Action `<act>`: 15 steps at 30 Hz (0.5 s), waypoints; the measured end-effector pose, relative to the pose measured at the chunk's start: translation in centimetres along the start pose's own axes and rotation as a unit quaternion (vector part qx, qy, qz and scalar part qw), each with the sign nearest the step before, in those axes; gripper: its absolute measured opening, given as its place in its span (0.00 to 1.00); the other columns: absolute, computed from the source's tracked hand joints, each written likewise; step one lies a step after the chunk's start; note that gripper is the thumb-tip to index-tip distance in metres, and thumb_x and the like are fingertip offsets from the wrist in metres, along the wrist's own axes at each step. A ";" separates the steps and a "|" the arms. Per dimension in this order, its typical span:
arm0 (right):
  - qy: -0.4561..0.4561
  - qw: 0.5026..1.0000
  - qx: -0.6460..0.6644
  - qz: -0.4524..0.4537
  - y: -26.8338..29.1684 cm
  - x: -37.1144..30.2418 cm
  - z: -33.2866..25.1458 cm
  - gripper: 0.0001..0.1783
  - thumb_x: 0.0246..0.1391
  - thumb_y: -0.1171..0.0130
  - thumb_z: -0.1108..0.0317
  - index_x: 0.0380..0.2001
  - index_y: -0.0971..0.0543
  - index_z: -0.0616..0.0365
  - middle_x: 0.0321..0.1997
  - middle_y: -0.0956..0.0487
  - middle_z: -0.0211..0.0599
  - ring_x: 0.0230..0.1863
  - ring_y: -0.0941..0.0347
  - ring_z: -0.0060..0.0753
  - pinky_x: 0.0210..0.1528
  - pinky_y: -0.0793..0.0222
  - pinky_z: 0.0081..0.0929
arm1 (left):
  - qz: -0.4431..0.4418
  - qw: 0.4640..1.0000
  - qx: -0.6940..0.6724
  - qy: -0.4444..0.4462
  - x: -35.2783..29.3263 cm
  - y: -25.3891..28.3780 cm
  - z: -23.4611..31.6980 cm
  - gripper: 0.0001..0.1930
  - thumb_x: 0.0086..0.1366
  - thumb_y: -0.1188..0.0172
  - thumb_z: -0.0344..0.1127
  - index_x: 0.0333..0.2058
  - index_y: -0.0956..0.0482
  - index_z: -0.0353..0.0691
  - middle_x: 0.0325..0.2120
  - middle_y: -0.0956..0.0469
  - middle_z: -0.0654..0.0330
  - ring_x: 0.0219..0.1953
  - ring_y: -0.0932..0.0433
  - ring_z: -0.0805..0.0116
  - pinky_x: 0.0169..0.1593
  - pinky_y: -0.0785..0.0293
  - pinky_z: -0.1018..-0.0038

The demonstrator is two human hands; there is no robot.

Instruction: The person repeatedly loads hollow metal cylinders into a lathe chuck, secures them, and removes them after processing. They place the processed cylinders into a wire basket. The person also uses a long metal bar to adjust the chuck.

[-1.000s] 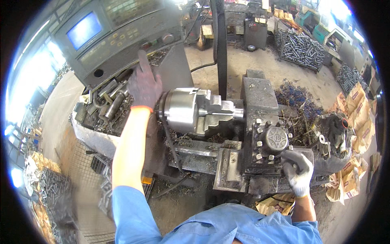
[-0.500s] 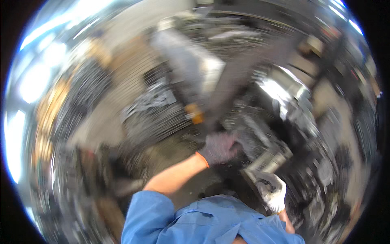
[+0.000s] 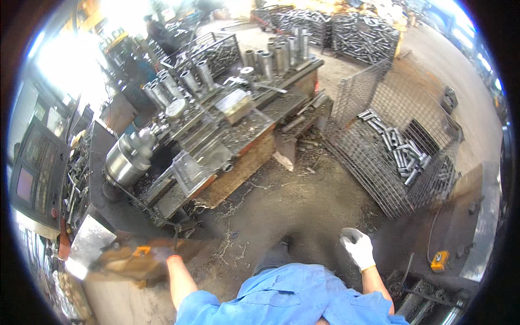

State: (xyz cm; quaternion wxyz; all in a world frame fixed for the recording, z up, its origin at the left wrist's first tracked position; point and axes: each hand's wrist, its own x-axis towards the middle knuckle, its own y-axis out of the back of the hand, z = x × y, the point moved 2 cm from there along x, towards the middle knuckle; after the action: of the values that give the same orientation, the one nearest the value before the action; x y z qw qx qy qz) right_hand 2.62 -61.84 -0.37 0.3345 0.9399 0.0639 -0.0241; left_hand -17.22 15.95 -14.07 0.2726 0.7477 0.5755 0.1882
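Observation:
At the lower left, my left hand [image 3: 162,253] reaches out in a dark glove, smeared by motion. It is nearest a brownish surface with an orange piece [image 3: 142,251] on it; its fingers cannot be made out. My right hand [image 3: 358,249], in a white glove, hangs beside my body over the floor. Its fingers are loosely bent, apart from the thumb, and nothing shows in them. Ahead of me to the left is a lathe with a shiny metal chuck [image 3: 129,157]. A pale block-shaped box [image 3: 234,105] and several upright metal tubes [image 3: 267,66] stand on its bed.
A wire mesh cage [image 3: 368,176] with metal tubes [image 3: 401,149] stands to the right. More full cages [image 3: 364,38] are at the back. A control panel [image 3: 33,176] is at the far left. Scraps litter the floor [image 3: 303,197]. A yellow-orange piece [image 3: 440,260] lies lower right.
The view has swung round, from a blurred scene to the lathe and cages. My left hand has gone out to the left; my right hand now hangs apart from the metal parts it was near.

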 end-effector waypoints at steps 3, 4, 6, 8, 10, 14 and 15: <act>0.000 0.991 -0.040 -0.129 -4.7 5.1 -4.5 0.23 0.57 0.31 0.57 0.52 0.14 0.57 0.50 0.12 0.45 0.51 0.15 0.46 0.57 0.20 0.36 | -0.058 0.992 0.114 0.022 0.6 -5.2 -2.6 0.16 0.76 0.44 0.50 0.53 0.14 0.56 0.51 0.17 0.72 0.52 0.19 0.71 0.45 0.21 0.66; 0.021 0.984 -0.054 -0.166 -5.9 6.3 -5.8 0.24 0.56 0.31 0.56 0.53 0.15 0.58 0.49 0.12 0.45 0.51 0.14 0.45 0.57 0.20 0.35 | -0.038 0.995 0.098 -0.004 0.2 -6.1 -3.5 0.17 0.76 0.44 0.48 0.57 0.16 0.54 0.57 0.19 0.67 0.60 0.24 0.67 0.56 0.26 0.59; 0.065 0.970 -0.047 -0.228 -7.9 8.2 -7.6 0.27 0.58 0.33 0.52 0.55 0.15 0.57 0.52 0.13 0.47 0.53 0.15 0.46 0.58 0.21 0.38 | -0.061 0.981 0.179 -0.037 -0.9 -6.7 -5.2 0.21 0.76 0.46 0.47 0.63 0.19 0.52 0.65 0.24 0.64 0.70 0.31 0.64 0.72 0.37 0.51; 0.111 0.955 -0.108 -0.254 -9.2 10.1 -8.7 0.28 0.60 0.36 0.49 0.56 0.16 0.56 0.55 0.14 0.49 0.56 0.17 0.51 0.61 0.22 0.41 | -0.131 0.981 0.143 0.008 -1.9 -5.2 -6.2 0.23 0.78 0.50 0.48 0.66 0.22 0.51 0.69 0.27 0.65 0.73 0.34 0.65 0.77 0.48 0.50; 0.060 0.916 -0.163 -0.362 -10.5 12.1 -8.5 0.30 0.62 0.41 0.47 0.58 0.18 0.58 0.57 0.16 0.53 0.58 0.19 0.56 0.62 0.24 0.45 | -0.018 0.972 -0.219 0.082 -3.1 -0.7 -5.0 0.24 0.78 0.50 0.48 0.67 0.24 0.50 0.69 0.29 0.65 0.73 0.36 0.67 0.78 0.52 0.50; 0.047 0.929 -0.133 -0.342 -11.0 16.0 -7.1 0.26 0.59 0.41 0.51 0.55 0.17 0.53 0.53 0.15 0.54 0.54 0.18 0.58 0.57 0.23 0.47 | 0.072 0.732 -0.677 -0.032 -8.6 12.8 4.9 0.22 0.77 0.48 0.45 0.65 0.24 0.46 0.63 0.27 0.63 0.67 0.32 0.66 0.72 0.44 0.54; 0.071 0.931 -0.138 -0.329 -10.9 16.8 -6.7 0.25 0.59 0.40 0.51 0.55 0.17 0.53 0.51 0.14 0.55 0.52 0.17 0.59 0.55 0.22 0.48 | 0.033 0.673 -0.737 -0.062 -10.6 16.1 7.6 0.22 0.77 0.47 0.45 0.64 0.23 0.45 0.62 0.27 0.63 0.65 0.32 0.66 0.71 0.42 0.55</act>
State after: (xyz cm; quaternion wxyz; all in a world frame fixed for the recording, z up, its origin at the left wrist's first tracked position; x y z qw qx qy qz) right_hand 17.77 -47.50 -3.52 0.4293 0.8099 0.3957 -0.0566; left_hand -3.35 1.28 -9.61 0.7636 0.3328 0.2067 0.5132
